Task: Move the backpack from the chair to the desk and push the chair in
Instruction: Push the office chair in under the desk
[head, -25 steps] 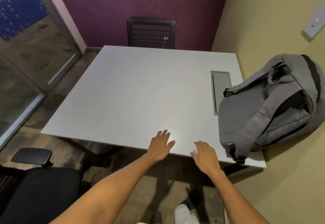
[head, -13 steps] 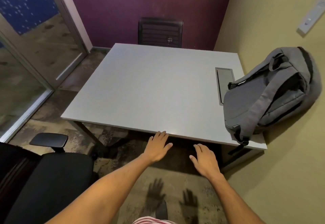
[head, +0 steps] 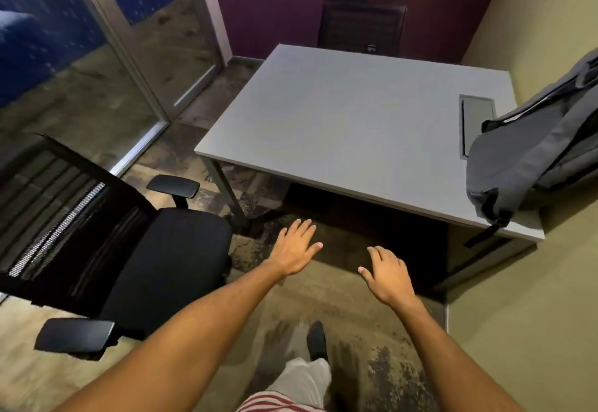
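The chair [head: 155, 249] stands left, pulled out and turned away from the desk [head: 339, 126], awaiting your push. Your left hand [head: 296, 248] and right hand [head: 386, 274] hover spread and empty, withdrawn from the desk edge since earlier. The backpack [head: 530, 152] rests on the desk's right end, propped against the wall.

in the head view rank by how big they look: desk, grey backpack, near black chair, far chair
1. desk, largest.
2. near black chair, though it sits closer to the camera, which inflates it.
3. grey backpack, partly cut off at the right edge.
4. far chair, smallest; mostly hidden behind the desk and farthest away.
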